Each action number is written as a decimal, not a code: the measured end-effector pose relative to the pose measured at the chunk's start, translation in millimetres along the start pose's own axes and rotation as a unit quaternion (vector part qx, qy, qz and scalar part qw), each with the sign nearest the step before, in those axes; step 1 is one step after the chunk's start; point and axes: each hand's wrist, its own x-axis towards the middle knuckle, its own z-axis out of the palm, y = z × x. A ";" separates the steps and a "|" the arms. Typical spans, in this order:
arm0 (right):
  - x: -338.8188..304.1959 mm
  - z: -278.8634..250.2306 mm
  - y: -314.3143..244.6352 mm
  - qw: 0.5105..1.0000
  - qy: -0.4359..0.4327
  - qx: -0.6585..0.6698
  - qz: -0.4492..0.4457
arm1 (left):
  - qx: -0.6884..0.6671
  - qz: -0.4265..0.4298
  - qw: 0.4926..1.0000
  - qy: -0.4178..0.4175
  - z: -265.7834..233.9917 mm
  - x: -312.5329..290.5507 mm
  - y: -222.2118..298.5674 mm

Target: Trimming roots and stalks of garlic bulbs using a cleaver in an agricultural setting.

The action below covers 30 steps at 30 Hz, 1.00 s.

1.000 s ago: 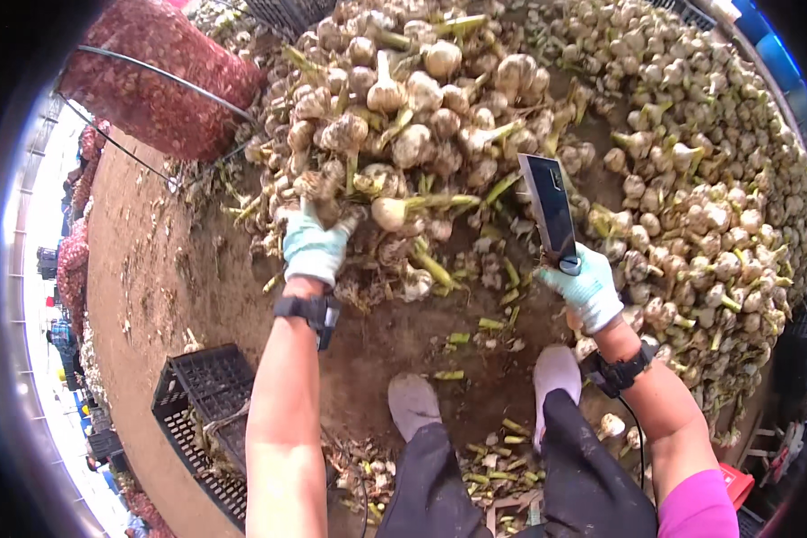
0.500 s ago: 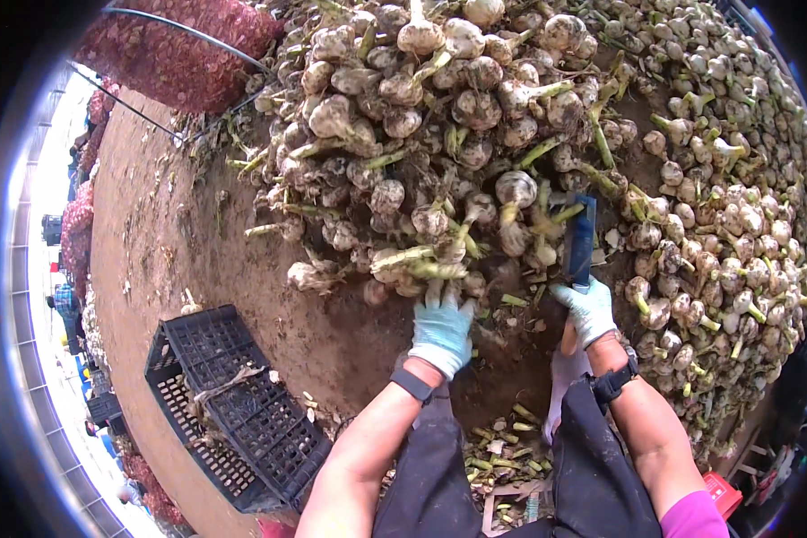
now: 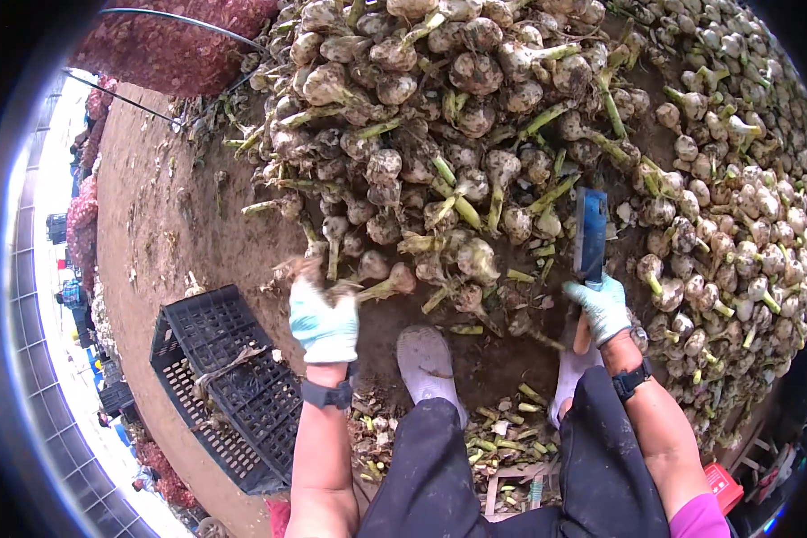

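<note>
My left hand [image 3: 324,325], in a pale glove, is at the left edge of the heap of garlic [image 3: 475,81]. Its fingers are smeared by motion against blurred brownish garlic [image 3: 299,268], so their grip does not show. Just right of it lies a garlic bulb with its stem [image 3: 402,279]. A broad-bladed knife [image 3: 591,235] with a wooden handle is gripped in my gloved right hand [image 3: 603,308], its blade pointing away from me. Several loose bulbs and cut stem pieces [image 3: 465,329] lie between the hands.
A second garlic mass [image 3: 744,224] with short stems spreads along the right. Tilted black crates [image 3: 233,359] stand at the left. Cut stems [image 3: 511,439] lie between my legs, near my shoe [image 3: 427,359]. A full red mesh sack [image 3: 170,45] is at the far left.
My left hand has moved left from the heap's near middle to its left edge. Bulbs at the near middle have shifted. My right hand still holds the knife, slightly farther right.
</note>
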 end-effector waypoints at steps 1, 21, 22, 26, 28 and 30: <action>-0.8 -0.7 -1.1 1.000 -0.003 0.007 0.005 | 0.123 0.051 0.978 -0.159 -12.3 13.0 23.0; -42.9 41.6 -35.7 0.977 -0.080 -0.155 -0.120 | -0.042 -0.141 0.886 -0.440 64.2 -6.6 14.2; -46.0 44.0 -38.1 0.973 -0.084 -0.174 -0.124 | -0.075 -0.125 0.896 -0.419 63.0 -7.4 11.2; -60.7 48.3 -51.2 0.946 -0.086 -0.241 -0.199 | -0.255 -0.131 0.905 -0.313 38.6 -16.2 32.3; -68.6 45.8 -56.1 0.912 -0.073 -0.286 -0.286 | -0.391 -0.147 0.865 -0.278 22.0 -18.4 46.6; -73.4 44.0 -67.5 0.846 -0.056 -0.335 -0.412 | -0.472 -0.149 0.824 -0.277 -0.9 -16.5 85.6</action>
